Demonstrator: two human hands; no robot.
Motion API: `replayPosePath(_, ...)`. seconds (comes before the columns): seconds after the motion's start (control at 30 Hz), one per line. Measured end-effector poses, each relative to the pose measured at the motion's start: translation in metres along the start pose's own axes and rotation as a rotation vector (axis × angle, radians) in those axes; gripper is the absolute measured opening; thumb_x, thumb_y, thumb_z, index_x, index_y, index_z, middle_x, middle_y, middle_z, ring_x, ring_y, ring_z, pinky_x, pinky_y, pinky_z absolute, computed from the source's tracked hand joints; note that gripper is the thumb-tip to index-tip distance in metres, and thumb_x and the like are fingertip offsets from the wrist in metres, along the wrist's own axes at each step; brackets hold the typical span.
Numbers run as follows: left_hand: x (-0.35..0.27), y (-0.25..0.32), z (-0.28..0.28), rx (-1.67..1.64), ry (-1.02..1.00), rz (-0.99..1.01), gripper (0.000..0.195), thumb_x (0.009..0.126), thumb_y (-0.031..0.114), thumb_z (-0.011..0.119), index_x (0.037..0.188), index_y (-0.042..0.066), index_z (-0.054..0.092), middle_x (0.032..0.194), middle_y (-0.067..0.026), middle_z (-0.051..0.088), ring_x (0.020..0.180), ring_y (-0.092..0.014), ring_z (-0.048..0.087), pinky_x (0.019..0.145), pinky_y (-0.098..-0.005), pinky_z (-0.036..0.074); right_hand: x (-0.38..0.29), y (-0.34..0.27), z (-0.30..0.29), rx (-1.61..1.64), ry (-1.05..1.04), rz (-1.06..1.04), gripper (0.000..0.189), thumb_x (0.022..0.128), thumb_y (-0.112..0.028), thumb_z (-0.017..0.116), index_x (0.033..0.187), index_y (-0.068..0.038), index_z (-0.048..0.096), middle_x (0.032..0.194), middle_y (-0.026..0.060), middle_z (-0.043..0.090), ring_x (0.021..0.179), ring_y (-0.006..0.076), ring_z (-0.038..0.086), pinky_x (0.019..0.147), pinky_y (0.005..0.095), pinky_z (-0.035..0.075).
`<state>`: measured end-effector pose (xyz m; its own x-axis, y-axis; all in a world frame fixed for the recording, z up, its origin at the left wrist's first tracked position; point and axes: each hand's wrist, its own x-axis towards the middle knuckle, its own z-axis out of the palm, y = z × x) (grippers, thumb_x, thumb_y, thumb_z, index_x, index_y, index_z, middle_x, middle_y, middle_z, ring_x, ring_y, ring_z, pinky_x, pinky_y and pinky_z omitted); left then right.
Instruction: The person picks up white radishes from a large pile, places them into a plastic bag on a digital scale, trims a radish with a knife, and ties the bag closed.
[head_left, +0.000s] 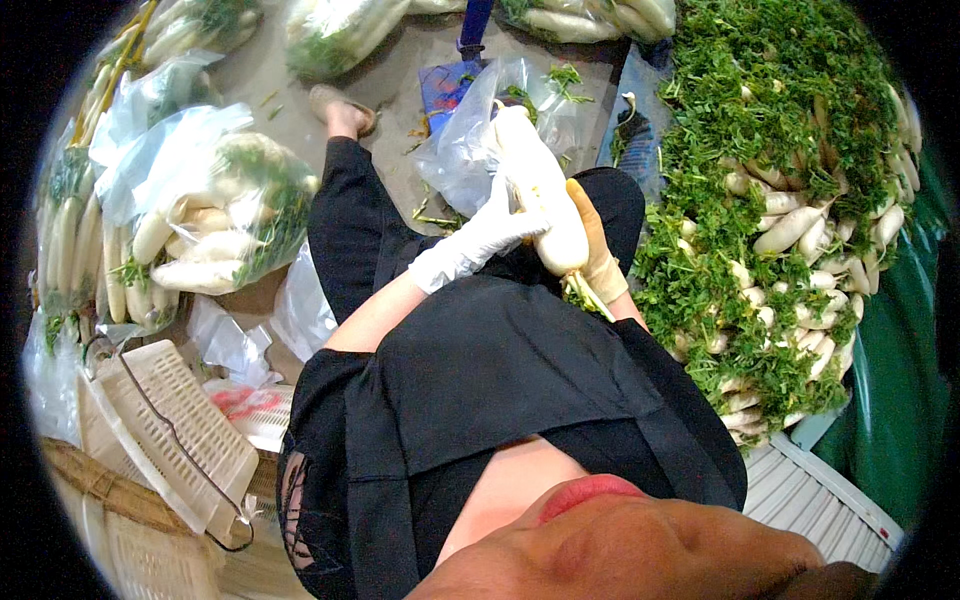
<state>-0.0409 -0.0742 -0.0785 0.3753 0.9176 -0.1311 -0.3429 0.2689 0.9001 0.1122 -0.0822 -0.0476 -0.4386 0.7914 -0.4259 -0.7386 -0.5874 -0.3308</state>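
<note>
A large white daikon radish (536, 180) lies lengthwise between my two gloved hands above my lap, its trimmed green stalks towards my body. My left hand (484, 236), in a white glove, touches it with the thumb across its side; the fingers are partly hidden. Around its other side curls my right hand (596, 247), in a yellowish glove, near the stalk end. Beyond the knees, a clear plastic bag (457, 161) lies open, with some loose leaves on and about it. Whether another radish sits beside the held one cannot be told.
On the right is a big heap of leafy radishes (787, 225) beside a green tarp (900, 352). At left stand a filled plastic bag of radishes (225, 217) and a white plastic basket (172, 427). More bagged radishes (337, 37) lie ahead, near a blue strap (474, 30).
</note>
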Motion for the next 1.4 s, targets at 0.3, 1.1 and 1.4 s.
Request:
replayPosePath(0.3,0.033,-0.003,0.000,-0.859,-0.073,-0.144,0.082,0.070,0.058,0.069,0.124,0.001,0.045,0.110,-0.0209,0.061,0.100,-0.034,0.060,0.092,-0.0472,0.048,-0.026,-0.027,-0.011,-1.621,0.106,-0.394,0.045,0.093,-0.043,0.052,0.104,0.000,0.062,0.089,0.0092,0.067,0.079,0.0169,0.063,0.071,0.0297,0.050)
replayPosePath(1.1,0.073,0.015,0.045,-0.622,-0.182,-0.435,0.059,0.086,0.045,0.052,0.127,0.003,0.045,0.122,-0.0192,0.056,0.113,-0.033,0.055,0.098,-0.0489,0.043,-0.098,0.054,-0.291,-1.542,0.912,0.890,0.026,0.074,-0.021,0.061,0.088,-0.001,0.070,0.094,0.0191,0.068,0.088,0.0335,0.066,0.073,0.0422,0.052)
replayPosePath(1.4,0.062,-0.012,0.043,-0.653,0.010,-0.397,0.084,0.075,0.075,0.048,0.120,0.003,0.049,0.105,-0.0196,0.062,0.096,-0.033,0.062,0.086,-0.0462,0.052,-0.179,-0.043,-0.192,-1.342,1.028,-0.231,0.024,0.077,-0.019,0.069,0.090,-0.004,0.055,0.073,0.0068,0.063,0.060,0.0161,0.061,0.057,0.0303,0.049)
